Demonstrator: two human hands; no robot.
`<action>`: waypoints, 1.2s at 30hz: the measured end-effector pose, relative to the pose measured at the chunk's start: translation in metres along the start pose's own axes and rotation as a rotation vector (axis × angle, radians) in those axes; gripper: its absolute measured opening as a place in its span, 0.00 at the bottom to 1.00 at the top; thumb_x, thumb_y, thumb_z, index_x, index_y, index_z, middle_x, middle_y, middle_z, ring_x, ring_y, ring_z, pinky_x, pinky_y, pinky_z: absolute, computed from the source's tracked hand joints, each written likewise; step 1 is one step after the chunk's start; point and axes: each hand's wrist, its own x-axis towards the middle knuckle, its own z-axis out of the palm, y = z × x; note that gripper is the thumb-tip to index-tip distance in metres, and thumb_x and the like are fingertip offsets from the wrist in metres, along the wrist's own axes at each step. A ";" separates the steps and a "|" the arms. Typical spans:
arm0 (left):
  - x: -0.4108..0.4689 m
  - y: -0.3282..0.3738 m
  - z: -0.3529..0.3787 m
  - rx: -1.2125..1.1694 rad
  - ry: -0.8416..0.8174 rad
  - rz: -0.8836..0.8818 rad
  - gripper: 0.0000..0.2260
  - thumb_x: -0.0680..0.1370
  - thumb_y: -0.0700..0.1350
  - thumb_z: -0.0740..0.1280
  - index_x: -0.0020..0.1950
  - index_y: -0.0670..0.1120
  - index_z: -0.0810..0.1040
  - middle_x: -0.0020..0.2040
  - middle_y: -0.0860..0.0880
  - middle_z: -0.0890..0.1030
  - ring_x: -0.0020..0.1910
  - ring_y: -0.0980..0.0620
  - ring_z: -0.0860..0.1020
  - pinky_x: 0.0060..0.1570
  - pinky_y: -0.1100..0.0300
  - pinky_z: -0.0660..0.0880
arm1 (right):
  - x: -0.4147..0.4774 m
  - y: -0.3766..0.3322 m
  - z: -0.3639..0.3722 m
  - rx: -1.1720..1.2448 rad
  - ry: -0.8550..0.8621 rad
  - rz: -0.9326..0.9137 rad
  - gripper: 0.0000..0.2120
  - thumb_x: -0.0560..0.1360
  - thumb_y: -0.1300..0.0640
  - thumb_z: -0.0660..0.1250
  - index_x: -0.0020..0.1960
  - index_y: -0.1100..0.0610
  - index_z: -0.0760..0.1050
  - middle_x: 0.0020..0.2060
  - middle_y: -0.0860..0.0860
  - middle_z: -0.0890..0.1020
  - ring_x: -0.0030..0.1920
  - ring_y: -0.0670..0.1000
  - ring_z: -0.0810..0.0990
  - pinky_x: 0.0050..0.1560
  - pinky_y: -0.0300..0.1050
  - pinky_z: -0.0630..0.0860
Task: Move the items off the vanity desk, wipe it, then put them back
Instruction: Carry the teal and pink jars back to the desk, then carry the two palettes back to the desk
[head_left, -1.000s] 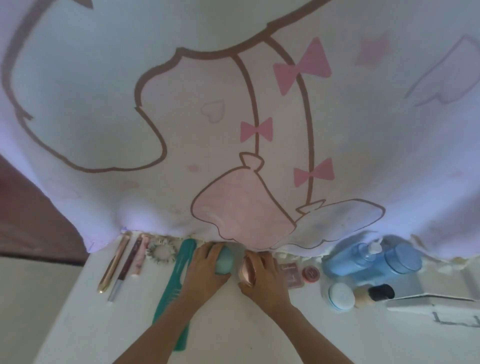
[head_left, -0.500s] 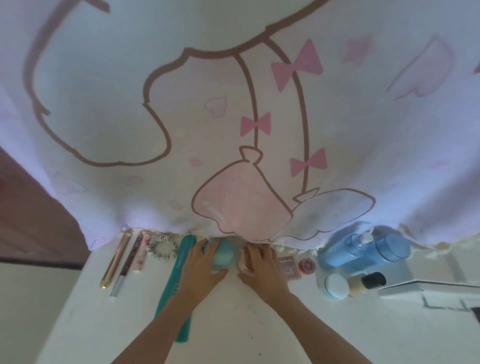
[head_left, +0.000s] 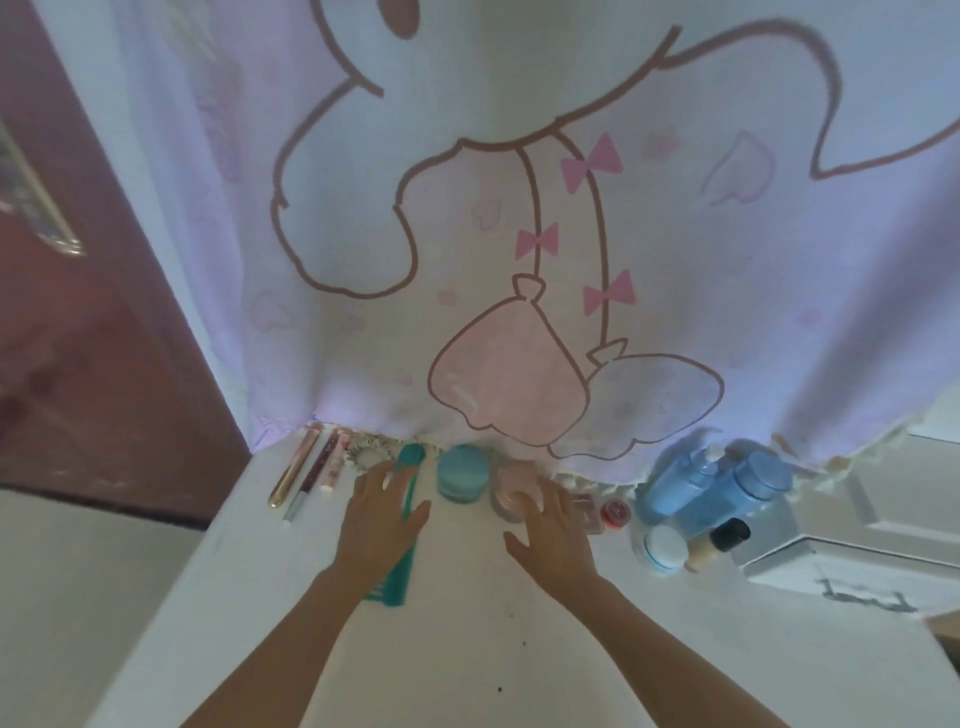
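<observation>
On the white vanity desk (head_left: 467, 649) a row of items lines the back edge under a curtain. My left hand (head_left: 382, 512) lies flat with straight fingers over a teal comb (head_left: 410, 499). My right hand (head_left: 553, 530) is spread open, its fingertips at a pink round jar (head_left: 511, 491). Between the hands stands a teal round compact (head_left: 462, 473), free of both. Left of the comb lie a white scrunchie (head_left: 363, 454), a gold tube (head_left: 293, 470) and two slim lip tubes (head_left: 322, 467).
A cartoon-printed curtain (head_left: 519, 260) hangs over the desk's back edge. At the right stand two blue bottles (head_left: 711, 486), a white-blue jar (head_left: 660, 548), a foundation bottle (head_left: 719, 543), a small red pot (head_left: 615, 512) and a white box (head_left: 810, 566). A dark red wall (head_left: 104, 364) is at the left.
Both hands have let go of the teal compact and the pink jar and drawn back, now open. The left hand shifted left over the comb. The view tilted upward.
</observation>
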 end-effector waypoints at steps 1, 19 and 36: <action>-0.007 -0.001 -0.006 0.017 0.032 -0.008 0.34 0.67 0.63 0.52 0.63 0.42 0.73 0.63 0.39 0.72 0.63 0.38 0.69 0.58 0.48 0.69 | 0.001 -0.006 -0.004 0.033 -0.035 0.000 0.25 0.65 0.48 0.74 0.59 0.56 0.74 0.61 0.61 0.73 0.61 0.62 0.73 0.56 0.52 0.75; -0.286 -0.006 -0.021 0.101 0.518 -0.713 0.24 0.70 0.55 0.56 0.50 0.39 0.81 0.49 0.35 0.79 0.47 0.32 0.77 0.44 0.41 0.76 | -0.079 -0.104 -0.010 0.282 -0.098 -0.861 0.26 0.60 0.53 0.79 0.55 0.57 0.77 0.55 0.62 0.78 0.53 0.61 0.80 0.44 0.50 0.80; -0.669 -0.002 -0.167 0.371 1.211 -1.143 0.17 0.75 0.44 0.67 0.62 0.41 0.74 0.65 0.39 0.71 0.65 0.40 0.66 0.61 0.47 0.66 | -0.348 -0.425 -0.131 0.438 -0.039 -1.739 0.24 0.69 0.55 0.72 0.63 0.59 0.72 0.65 0.65 0.69 0.63 0.64 0.71 0.59 0.56 0.72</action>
